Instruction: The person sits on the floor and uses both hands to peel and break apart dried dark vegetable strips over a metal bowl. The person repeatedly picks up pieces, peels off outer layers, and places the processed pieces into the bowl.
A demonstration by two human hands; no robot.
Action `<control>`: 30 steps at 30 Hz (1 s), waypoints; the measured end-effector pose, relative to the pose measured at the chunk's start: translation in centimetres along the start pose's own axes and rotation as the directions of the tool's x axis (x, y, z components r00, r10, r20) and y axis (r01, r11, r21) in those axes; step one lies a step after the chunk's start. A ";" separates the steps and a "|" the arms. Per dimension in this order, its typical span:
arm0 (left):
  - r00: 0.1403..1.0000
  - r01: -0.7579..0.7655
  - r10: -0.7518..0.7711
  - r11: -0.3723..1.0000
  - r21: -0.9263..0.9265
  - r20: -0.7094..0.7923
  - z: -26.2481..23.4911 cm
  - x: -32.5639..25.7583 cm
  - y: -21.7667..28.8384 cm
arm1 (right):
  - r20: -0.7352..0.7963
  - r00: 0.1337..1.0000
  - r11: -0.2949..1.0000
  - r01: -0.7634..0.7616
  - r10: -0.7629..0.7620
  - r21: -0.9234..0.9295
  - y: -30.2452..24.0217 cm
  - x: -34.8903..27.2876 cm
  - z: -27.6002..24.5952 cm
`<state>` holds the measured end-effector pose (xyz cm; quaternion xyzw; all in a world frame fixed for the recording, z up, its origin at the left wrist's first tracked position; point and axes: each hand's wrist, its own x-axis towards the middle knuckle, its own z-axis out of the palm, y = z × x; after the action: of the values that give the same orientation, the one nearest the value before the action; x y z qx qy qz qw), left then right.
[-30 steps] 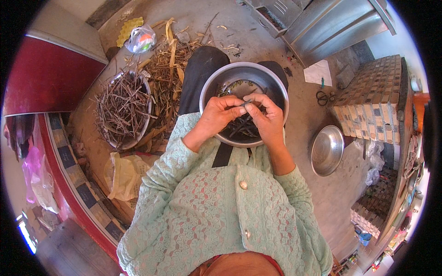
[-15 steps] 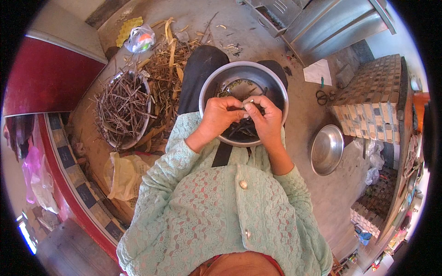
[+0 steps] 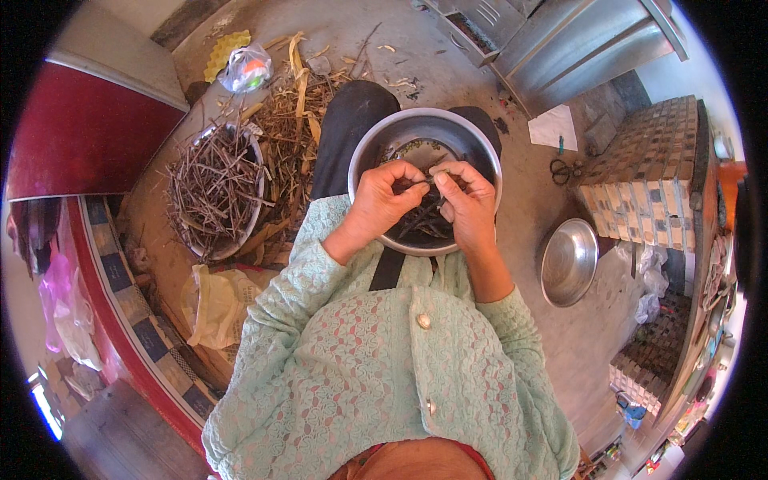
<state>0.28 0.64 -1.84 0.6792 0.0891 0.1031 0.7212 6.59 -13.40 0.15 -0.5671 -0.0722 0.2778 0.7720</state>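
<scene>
A steel bowl (image 3: pixel 370 152) rests on my lap and holds dark stalk pieces (image 3: pixel 422 220). Over it, my left hand (image 3: pixel 382 200) and my right hand (image 3: pixel 466 204) meet, both pinching one thin dark stalk (image 3: pixel 422 186) between their fingertips. The hands cover much of the bowl's inside.
A round basin of dry twigs (image 3: pixel 212 192) stands on the floor to my left, with loose husks and stalks (image 3: pixel 292 120) beside it. A plastic bag (image 3: pixel 214 304) lies nearer. An empty steel bowl (image 3: pixel 568 262), scissors (image 3: pixel 565 168) and a tiled block (image 3: pixel 644 172) are to the right.
Both hands have stayed over the bowl. The fingers have shifted slightly along the stalk they hold.
</scene>
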 end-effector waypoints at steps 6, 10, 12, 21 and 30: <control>0.979 -0.186 0.202 0.909 0.373 -0.005 0.3 -0.1 1.1 | -0.054 0.998 0.999 -0.030 0.031 0.026 0.4 -0.1 0.3; 0.967 -0.221 0.254 0.881 0.418 -0.024 0.4 0.0 1.0 | -0.067 0.997 0.999 -0.026 0.028 0.025 0.4 -0.1 0.4; 0.977 -0.186 0.212 0.916 0.355 -0.036 0.3 0.0 0.7 | -0.067 0.997 0.999 -0.025 0.027 0.023 0.3 -0.1 0.5; 0.998 -0.041 0.041 0.999 -0.001 0.051 -0.3 0.1 0.8 | 0.003 0.994 0.989 -0.107 0.108 0.102 0.2 0.3 -0.1; 1.000 -0.006 0.008 0.997 -0.076 0.025 -0.5 0.1 0.6 | 0.016 0.994 0.990 -0.113 0.112 0.087 0.1 0.2 0.0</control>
<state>0.21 1.17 -1.26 0.6527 0.0736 0.1002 0.7473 6.72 -13.26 0.03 -0.5341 -0.0322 0.3269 0.7790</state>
